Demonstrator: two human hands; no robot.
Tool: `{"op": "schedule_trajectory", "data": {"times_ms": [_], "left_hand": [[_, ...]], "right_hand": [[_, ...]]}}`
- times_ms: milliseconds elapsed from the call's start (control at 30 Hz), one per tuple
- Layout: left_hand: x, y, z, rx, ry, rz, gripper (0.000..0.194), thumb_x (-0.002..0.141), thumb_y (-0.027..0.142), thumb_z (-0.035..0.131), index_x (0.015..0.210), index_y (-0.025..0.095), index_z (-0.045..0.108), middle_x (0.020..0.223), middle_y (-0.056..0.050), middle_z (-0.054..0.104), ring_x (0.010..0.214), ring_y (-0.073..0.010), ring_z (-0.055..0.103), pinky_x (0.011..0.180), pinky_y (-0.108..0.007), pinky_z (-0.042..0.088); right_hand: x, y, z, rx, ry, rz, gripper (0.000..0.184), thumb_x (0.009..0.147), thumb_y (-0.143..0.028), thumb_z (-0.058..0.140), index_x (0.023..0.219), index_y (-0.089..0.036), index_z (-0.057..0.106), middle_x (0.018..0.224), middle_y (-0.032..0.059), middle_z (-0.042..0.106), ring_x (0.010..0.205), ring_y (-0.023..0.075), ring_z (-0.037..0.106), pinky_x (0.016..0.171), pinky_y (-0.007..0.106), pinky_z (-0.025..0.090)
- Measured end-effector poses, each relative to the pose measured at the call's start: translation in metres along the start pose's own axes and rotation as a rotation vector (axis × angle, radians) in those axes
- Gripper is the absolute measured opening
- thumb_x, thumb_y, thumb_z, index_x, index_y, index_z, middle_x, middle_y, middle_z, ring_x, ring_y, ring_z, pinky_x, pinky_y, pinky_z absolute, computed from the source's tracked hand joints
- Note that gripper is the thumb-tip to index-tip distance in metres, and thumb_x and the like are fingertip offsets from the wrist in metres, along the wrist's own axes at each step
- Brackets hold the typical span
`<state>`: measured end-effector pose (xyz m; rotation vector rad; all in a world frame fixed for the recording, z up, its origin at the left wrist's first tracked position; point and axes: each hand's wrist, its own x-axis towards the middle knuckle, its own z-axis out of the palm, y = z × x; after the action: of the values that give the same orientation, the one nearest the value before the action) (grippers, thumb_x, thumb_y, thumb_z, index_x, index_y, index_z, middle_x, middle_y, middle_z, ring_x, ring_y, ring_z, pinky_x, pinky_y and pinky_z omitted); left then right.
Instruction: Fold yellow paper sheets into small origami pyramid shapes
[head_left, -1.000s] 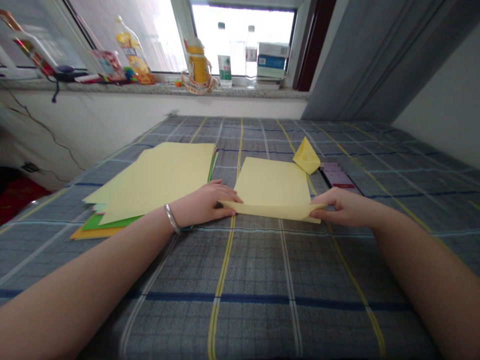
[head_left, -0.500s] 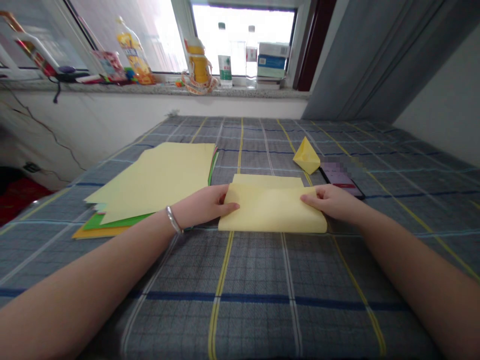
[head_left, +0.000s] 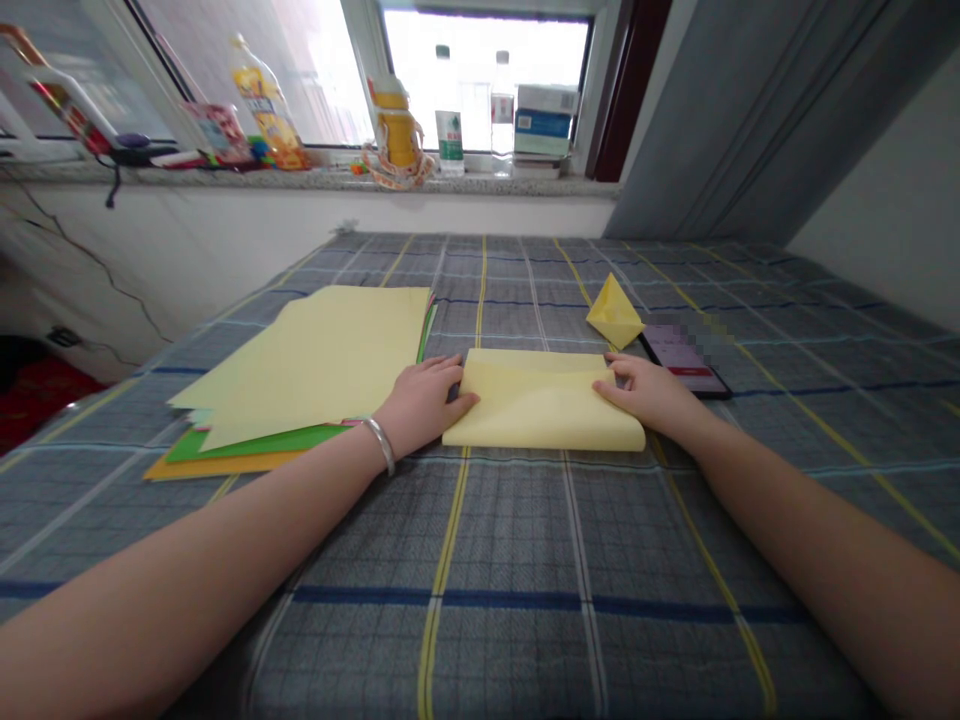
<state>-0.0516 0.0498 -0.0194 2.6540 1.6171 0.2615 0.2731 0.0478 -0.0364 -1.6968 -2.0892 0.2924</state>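
Observation:
A pale yellow sheet of paper (head_left: 544,410) lies folded in half on the grey checked cloth (head_left: 510,560), its loose edges lined up at the far side. My left hand (head_left: 421,402), with a silver bangle on the wrist, pinches the sheet's far left corner. At the far right corner my right hand (head_left: 646,390) grips the two layers together with thumb and fingers. Both hands rest on the cloth.
A stack of coloured paper (head_left: 300,370) with a yellow sheet on top lies to the left. A small folded yellow paper shape (head_left: 615,312) and a phone (head_left: 686,362) sit behind my right hand. Bottles and boxes (head_left: 546,120) line the windowsill (head_left: 300,180).
Both hands lifted the near edge of the flat sheet and carried it away from me. It now lies over the far edge, so the sheet is folded in half.

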Motion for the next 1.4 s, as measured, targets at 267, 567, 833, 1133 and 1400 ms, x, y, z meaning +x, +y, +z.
{"op": "schedule_trajectory", "data": {"times_ms": [267, 567, 833, 1133, 1400], "left_hand": [[0.002, 0.002, -0.004, -0.088, -0.007, 0.012, 0.028, 0.087, 0.041, 0.049, 0.084, 0.016, 0.061, 0.108, -0.010, 0.067, 0.107, -0.0276, 0.060, 0.094, -0.041, 0.045], [-0.009, 0.005, -0.028, -0.556, -0.205, -0.127, 0.037, 0.083, 0.048, 0.050, 0.102, 0.021, 0.067, 0.098, -0.002, 0.071, 0.083, -0.0202, 0.065, 0.071, -0.029, 0.048], [-0.014, 0.006, -0.029, -0.222, -0.184, -0.006, 0.039, 0.083, 0.051, 0.047, 0.083, 0.017, 0.065, 0.083, -0.007, 0.065, 0.081, -0.0227, 0.060, 0.077, -0.035, 0.048], [-0.010, 0.001, 0.000, -0.151, 0.017, 0.129, 0.035, 0.085, 0.044, 0.050, 0.093, 0.014, 0.066, 0.135, -0.014, 0.053, 0.120, -0.0281, 0.051, 0.106, -0.044, 0.038], [-0.005, 0.002, 0.004, -0.134, 0.047, 0.092, 0.031, 0.086, 0.043, 0.050, 0.097, 0.017, 0.062, 0.123, -0.008, 0.062, 0.113, -0.0269, 0.054, 0.101, -0.044, 0.039]], "right_hand": [[0.002, -0.001, -0.004, 0.323, -0.130, 0.169, 0.031, 0.077, -0.048, 0.058, 0.079, -0.019, 0.066, 0.087, 0.0074, 0.071, 0.076, 0.0241, 0.064, 0.064, 0.034, 0.047], [-0.009, -0.006, -0.022, 0.724, -0.480, 0.317, 0.029, 0.072, -0.046, 0.068, 0.085, -0.020, 0.066, 0.082, 0.0036, 0.069, 0.067, 0.0168, 0.059, 0.060, 0.029, 0.044], [-0.015, -0.014, -0.032, 0.398, -0.617, 0.115, 0.032, 0.075, -0.051, 0.062, 0.083, -0.020, 0.061, 0.065, -0.0016, 0.057, 0.056, 0.0130, 0.049, 0.051, 0.026, 0.034], [-0.018, -0.021, -0.023, -0.089, -0.190, -0.094, 0.022, 0.075, -0.040, 0.059, 0.079, -0.019, 0.064, 0.090, 0.0104, 0.062, 0.074, 0.0222, 0.057, 0.064, 0.033, 0.042], [-0.012, -0.007, -0.013, -0.076, -0.121, -0.032, 0.029, 0.073, -0.046, 0.061, 0.084, -0.019, 0.062, 0.085, 0.0082, 0.061, 0.073, 0.0225, 0.056, 0.061, 0.033, 0.040]]}}
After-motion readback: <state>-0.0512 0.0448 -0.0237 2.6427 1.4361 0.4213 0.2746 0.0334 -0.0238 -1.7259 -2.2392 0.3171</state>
